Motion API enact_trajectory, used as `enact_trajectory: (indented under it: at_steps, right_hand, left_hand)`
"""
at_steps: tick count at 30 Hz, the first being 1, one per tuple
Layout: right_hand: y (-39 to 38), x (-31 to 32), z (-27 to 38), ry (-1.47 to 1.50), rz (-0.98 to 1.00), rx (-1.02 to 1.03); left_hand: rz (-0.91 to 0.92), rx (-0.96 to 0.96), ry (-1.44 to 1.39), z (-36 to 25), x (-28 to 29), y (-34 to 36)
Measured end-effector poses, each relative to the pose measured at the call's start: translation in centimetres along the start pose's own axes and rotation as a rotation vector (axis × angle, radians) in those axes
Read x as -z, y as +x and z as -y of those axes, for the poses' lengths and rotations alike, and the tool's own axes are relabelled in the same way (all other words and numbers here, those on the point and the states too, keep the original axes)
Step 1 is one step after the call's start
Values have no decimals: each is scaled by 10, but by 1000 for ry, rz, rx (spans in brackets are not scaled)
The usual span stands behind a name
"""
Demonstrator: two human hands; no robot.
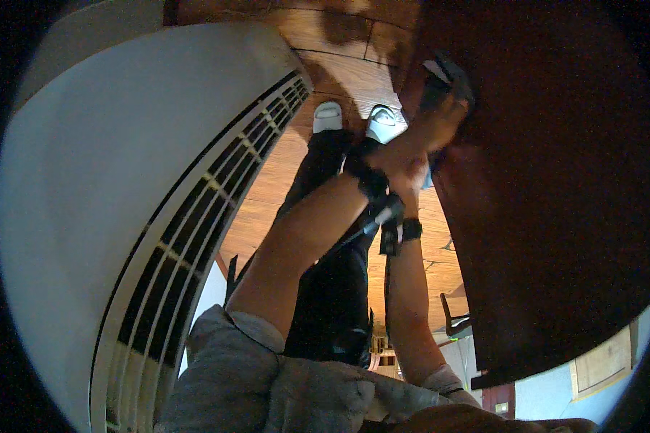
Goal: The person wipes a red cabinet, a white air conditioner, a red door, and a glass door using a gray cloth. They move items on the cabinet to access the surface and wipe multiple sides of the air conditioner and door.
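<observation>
My left arm reaches across to the right, over my right wrist. My left hand [440, 126] is blurred, its fingers closed around a dark grey object [451, 76] with a pale edge, against the dark red-brown panel [556, 187]. What kind of object it is cannot be made out. Below it, my right hand [412, 173] is partly hidden behind the left forearm. Its fingers look curled, and a small blue patch [428, 179] shows beside them. Black bands circle both wrists, with a small dark device [389, 237] at the right one.
A large white casing [115, 137] with a slatted grille [195, 209] stands close on the left. The tall dark panel closes off the right side. Between them lies the wooden floor [267, 195], with my white slippers [327, 117] on it. A dark chair [455, 317] shows at the lower right.
</observation>
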State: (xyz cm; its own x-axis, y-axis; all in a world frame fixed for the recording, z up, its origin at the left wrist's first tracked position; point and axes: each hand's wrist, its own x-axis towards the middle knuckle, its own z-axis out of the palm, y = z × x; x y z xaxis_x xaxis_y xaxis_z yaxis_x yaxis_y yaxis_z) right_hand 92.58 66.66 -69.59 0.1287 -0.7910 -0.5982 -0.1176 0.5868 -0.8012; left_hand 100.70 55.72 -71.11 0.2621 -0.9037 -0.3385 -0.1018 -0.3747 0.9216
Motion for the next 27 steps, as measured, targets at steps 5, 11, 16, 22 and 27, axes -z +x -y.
enact_trajectory:
  at_steps: [5,11,16,22,27]
  right_hand:
    - [70,0,-55,481,65,-522]
    - [95,37,-97,1146,79,-534]
    - [78,32,-87,1377,-108,-551]
    - [27,36,-45,749,-95,-304]
    - [-48,45,19,1433,-171,-448]
  left_hand:
    - [201,-33,559,155,-39,72]
    - [-59,-253,703,165,-69,85]
    - [63,-91,475,155,-48,76]
    - [94,301,-393,87,-25,45]
    - [-3,425,-867,-52,6,-29]
